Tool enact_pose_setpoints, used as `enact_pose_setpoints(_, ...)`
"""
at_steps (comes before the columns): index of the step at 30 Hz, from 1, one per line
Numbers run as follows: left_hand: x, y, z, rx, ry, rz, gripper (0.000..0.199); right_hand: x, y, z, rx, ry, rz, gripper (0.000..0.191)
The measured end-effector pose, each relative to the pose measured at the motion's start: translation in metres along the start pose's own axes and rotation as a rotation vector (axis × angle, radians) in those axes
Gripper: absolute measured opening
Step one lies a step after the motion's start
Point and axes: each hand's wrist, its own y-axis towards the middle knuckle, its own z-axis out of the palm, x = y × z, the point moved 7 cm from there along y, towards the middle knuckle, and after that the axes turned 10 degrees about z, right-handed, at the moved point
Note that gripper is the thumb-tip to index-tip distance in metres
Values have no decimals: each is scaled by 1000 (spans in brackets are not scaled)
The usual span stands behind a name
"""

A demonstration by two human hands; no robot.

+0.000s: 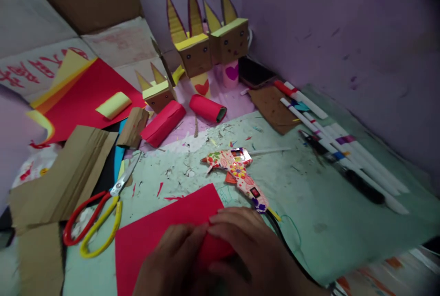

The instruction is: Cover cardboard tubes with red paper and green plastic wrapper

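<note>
A sheet of red paper [151, 232] lies at the front of the table, its near side curled up between my hands. My left hand [175, 257] presses on the paper with its fingers bent together. My right hand [250, 250] curves its fingers over the curled part, close beside the left. What lies inside the curl is dark and hidden. Just beyond the right hand rests a flower-patterned glue gun [239, 172], a glue stick out of its back and its nozzle pointing left. Scissors [115, 190] with red and yellow handles lie left of the paper, blades partly apart.
Cardboard pieces [65, 172] and a large red sheet [89, 99] fill the left side. Red tubes [163, 124] lie in front of eared cardboard box figures [195, 53] by the wall. Several pens [337, 145] and a phone [256, 72] are at right. A black cord [292, 250] runs past my right hand.
</note>
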Motion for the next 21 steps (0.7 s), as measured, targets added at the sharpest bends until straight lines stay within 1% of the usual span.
enact_pose_setpoints(2,1,2,1,27,-13,-29,30,-5,0,3,5,31,38,18)
enact_pose_setpoints(4,1,3,3,63,0,-28,35,-7,-2,4,5,50,34,17)
enact_pose_setpoints(8,-1,-1,5,82,97,66,49,-7,-2,5,23,42,25,20)
enact_pose_setpoints(10,0,-2,-1,56,107,108,49,-6,-1,5,45,29,30,21)
enact_pose_setpoints(12,3,1,-13,21,91,116,42,-6,-1,6,59,26,38,22)
enact_pose_setpoints(14,9,9,-24,12,80,82,35,-6,-1,6,49,37,39,23)
enact_pose_setpoints(17,23,28,-31,43,115,-7,30,-7,-2,5,24,57,38,26)
enact_pose_setpoints(18,28,33,-29,65,136,-25,30,-7,-2,5,19,61,37,26)
enact_pose_setpoints(21,39,43,-14,185,157,-83,31,-6,0,5,12,76,39,28)
